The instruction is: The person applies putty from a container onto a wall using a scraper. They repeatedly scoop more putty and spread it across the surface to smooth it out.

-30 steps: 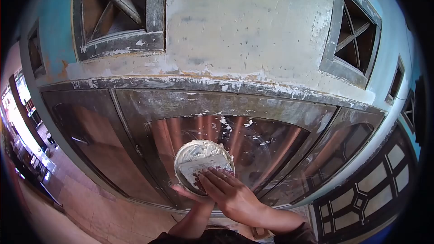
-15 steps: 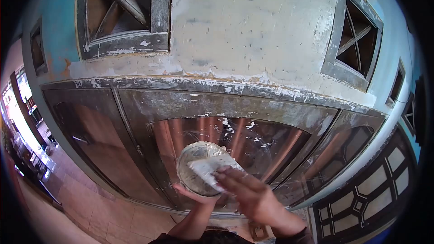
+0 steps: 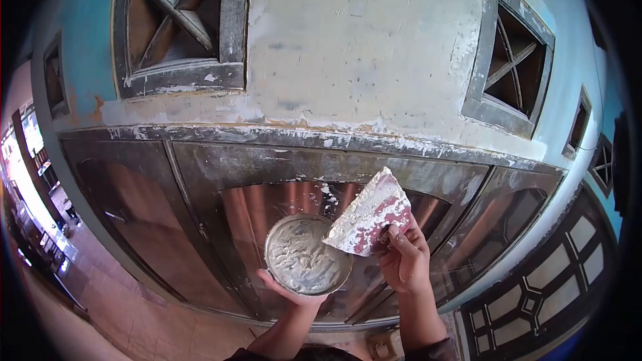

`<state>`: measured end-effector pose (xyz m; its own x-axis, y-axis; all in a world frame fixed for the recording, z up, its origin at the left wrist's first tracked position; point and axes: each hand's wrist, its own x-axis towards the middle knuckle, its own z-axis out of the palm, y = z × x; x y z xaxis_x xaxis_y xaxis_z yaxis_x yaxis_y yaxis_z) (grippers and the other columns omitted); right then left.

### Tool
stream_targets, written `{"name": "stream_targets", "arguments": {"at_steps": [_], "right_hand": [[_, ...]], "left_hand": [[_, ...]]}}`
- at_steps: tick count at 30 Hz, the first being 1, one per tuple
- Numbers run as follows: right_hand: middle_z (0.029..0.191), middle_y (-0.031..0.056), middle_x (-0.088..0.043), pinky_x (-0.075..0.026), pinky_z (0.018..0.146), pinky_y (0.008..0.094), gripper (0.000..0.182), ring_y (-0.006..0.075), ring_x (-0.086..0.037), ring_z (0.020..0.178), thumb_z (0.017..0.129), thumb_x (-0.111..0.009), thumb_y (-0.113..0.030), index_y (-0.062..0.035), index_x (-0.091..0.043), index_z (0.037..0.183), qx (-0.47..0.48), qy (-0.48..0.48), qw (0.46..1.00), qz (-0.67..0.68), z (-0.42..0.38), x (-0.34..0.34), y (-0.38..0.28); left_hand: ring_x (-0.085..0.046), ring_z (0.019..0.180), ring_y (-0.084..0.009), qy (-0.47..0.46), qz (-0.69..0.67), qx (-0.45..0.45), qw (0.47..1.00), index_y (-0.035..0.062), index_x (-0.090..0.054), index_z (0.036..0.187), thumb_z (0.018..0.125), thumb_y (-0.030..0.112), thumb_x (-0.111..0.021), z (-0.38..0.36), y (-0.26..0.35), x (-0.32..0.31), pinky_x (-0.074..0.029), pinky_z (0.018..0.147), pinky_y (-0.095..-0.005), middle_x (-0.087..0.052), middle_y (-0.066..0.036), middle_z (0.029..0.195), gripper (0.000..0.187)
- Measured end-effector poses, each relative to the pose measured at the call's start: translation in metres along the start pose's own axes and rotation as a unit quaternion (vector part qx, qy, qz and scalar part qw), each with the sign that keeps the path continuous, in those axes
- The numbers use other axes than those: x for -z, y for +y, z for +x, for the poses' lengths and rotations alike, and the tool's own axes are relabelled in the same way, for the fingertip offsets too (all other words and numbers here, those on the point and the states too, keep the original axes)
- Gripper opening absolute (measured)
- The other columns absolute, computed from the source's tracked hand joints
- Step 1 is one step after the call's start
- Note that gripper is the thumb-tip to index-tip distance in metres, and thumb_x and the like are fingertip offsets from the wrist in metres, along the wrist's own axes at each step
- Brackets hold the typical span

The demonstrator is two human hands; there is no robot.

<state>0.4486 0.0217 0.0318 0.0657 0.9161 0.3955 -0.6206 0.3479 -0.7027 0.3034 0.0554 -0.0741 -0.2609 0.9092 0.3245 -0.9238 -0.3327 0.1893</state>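
My left hand (image 3: 292, 290) holds a round bowl (image 3: 269, 259) from below, fingers along its lower left rim. Whitish putty (image 3: 306, 257) with a smeared, uneven surface fills much of the bowl. In my right hand (image 3: 406, 262) is a putty scraper (image 3: 378, 217), a roughly triangular red blade thickly caked with white putty. Thumb and fingers pinch it at its lower right corner. The scraper stands tilted just right of the bowl, and its lower left corner overlaps the bowl's rim in this view.
Ahead is a wall (image 3: 361, 47) with patchy, whitish plaster. Below it runs a weathered wooden frame (image 3: 267, 160) with glass panes, spattered white. Cross-braced vents (image 3: 179, 23) sit left and right. A dark panelled door (image 3: 542, 287) stands at right; tiled floor (image 3: 120, 301) lies at left.
My right hand has lifted the scraper out from over the bowl to the upper right and turned it, so its caked red face shows. The putty in the bowl is now uncovered.
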Motion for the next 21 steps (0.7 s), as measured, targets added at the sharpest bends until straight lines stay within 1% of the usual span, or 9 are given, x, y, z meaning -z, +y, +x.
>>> {"name": "stream_targets", "arguments": {"at_steps": [4, 7, 9, 13, 14, 15, 17, 19, 21], "right_hand": [[0.13, 0.0154, -0.063, -0.051, 0.104, 0.043, 0.038, 0.0249, -0.064, 0.118, 0.103, -0.053, -0.002, 0.0037, -0.047, 0.14, -0.002, -0.043, 0.999, 0.01, -0.001, 0.008, -0.006], [0.129, 0.015, -0.064, -0.051, 0.103, 0.0425, 0.038, 0.0245, -0.064, 0.118, 0.103, -0.054, -0.002, 0.0044, -0.048, 0.14, 0.003, -0.082, 0.996, -0.032, -0.001, 0.005, -0.009], [0.124, 0.0163, -0.066, -0.055, 0.099, 0.0474, 0.034, 0.0298, -0.068, 0.112, 0.103, -0.053, -0.006, 0.003, -0.049, 0.136, 0.011, -0.05, 0.997, -0.049, 0.0, 0.0, -0.009], [0.128, 0.0166, -0.065, -0.054, 0.1, 0.0468, 0.035, 0.0292, -0.067, 0.115, 0.103, -0.053, -0.007, 0.0016, -0.05, 0.136, -0.016, -0.065, 0.998, 0.001, 0.006, 0.01, -0.01], [0.128, 0.0126, -0.065, -0.05, 0.105, 0.0427, 0.035, 0.0236, -0.064, 0.118, 0.104, -0.053, -0.006, 0.0008, -0.05, 0.138, -0.034, -0.07, 0.996, 0.04, 0.007, 0.006, -0.014], [0.128, 0.0126, -0.065, -0.05, 0.105, 0.0427, 0.035, 0.0236, -0.064, 0.118, 0.104, -0.053, -0.006, 0.0008, -0.05, 0.138, -0.03, -0.073, 0.996, 0.038, 0.007, -0.003, -0.018], [0.131, 0.012, -0.064, -0.05, 0.106, 0.0431, 0.037, 0.0242, -0.064, 0.119, 0.102, -0.055, -0.005, -0.0006, -0.051, 0.139, -0.079, 0.018, 0.99, 0.119, 0.007, -0.02, -0.024], [0.133, 0.0111, -0.064, -0.049, 0.108, 0.0432, 0.039, 0.0239, -0.063, 0.121, 0.1, -0.057, -0.003, -0.0019, -0.052, 0.139, -0.081, -0.002, 0.987, 0.137, 0.009, -0.013, -0.02], [0.133, 0.0109, -0.064, -0.048, 0.108, 0.0434, 0.037, 0.0235, -0.063, 0.121, 0.099, -0.056, 0.0, -0.0025, -0.055, 0.136, -0.083, -0.034, 0.992, 0.091, 0.009, -0.016, -0.017]], "left_hand": [[-0.045, 0.139, -0.0376, 0.02, 0.016, 0.023, 0.999, 0.0113, -0.037, 0.155, 0.086, 0.088, -0.034, 0.001, 0.0, -0.01, -0.038, 0.115, -0.0557, -0.043, -0.016, 0.154, 0.103], [-0.045, 0.139, -0.0375, 0.029, 0.016, 0.036, 0.999, 0.0116, -0.038, 0.155, 0.086, 0.088, -0.034, 0.0, 0.001, -0.018, -0.037, 0.115, -0.0559, -0.043, -0.016, 0.154, 0.103], [-0.045, 0.139, -0.0376, 0.009, -0.011, 0.049, 0.999, 0.0107, -0.037, 0.155, 0.086, 0.088, -0.033, 0.002, 0.0, -0.017, -0.037, 0.115, -0.0561, -0.043, -0.016, 0.154, 0.104], [-0.045, 0.139, -0.0381, -0.021, 0.008, 0.048, 0.999, 0.009, -0.036, 0.155, 0.085, 0.09, -0.033, 0.005, 0.0, -0.021, -0.038, 0.114, -0.0566, -0.043, -0.016, 0.154, 0.107], [-0.045, 0.139, -0.0383, -0.033, -0.004, 0.05, 0.998, 0.0089, -0.036, 0.155, 0.084, 0.09, -0.033, 0.006, 0.0, -0.021, -0.038, 0.114, -0.0566, -0.044, -0.016, 0.154, 0.108], [-0.045, 0.139, -0.0385, -0.044, -0.017, 0.053, 0.997, 0.0088, -0.036, 0.155, 0.084, 0.09, -0.033, 0.008, 0.0, -0.022, -0.038, 0.114, -0.0566, -0.044, -0.017, 0.154, 0.108], [-0.046, 0.138, -0.0389, -0.052, -0.02, 0.042, 0.998, 0.0083, -0.037, 0.155, 0.085, 0.089, -0.033, 0.009, 0.001, -0.025, -0.038, 0.114, -0.0566, -0.044, -0.017, 0.154, 0.107], [-0.046, 0.138, -0.0391, -0.054, -0.009, 0.04, 0.998, 0.0084, -0.038, 0.154, 0.086, 0.089, -0.032, 0.011, 0.003, -0.025, -0.038, 0.114, -0.0567, -0.045, -0.018, 0.153, 0.106], [-0.046, 0.138, -0.0393, -0.052, -0.018, 0.04, 0.998, 0.0089, -0.038, 0.154, 0.086, 0.088, -0.032, 0.012, 0.004, -0.024, -0.038, 0.114, -0.0569, -0.045, -0.018, 0.153, 0.105]]}}
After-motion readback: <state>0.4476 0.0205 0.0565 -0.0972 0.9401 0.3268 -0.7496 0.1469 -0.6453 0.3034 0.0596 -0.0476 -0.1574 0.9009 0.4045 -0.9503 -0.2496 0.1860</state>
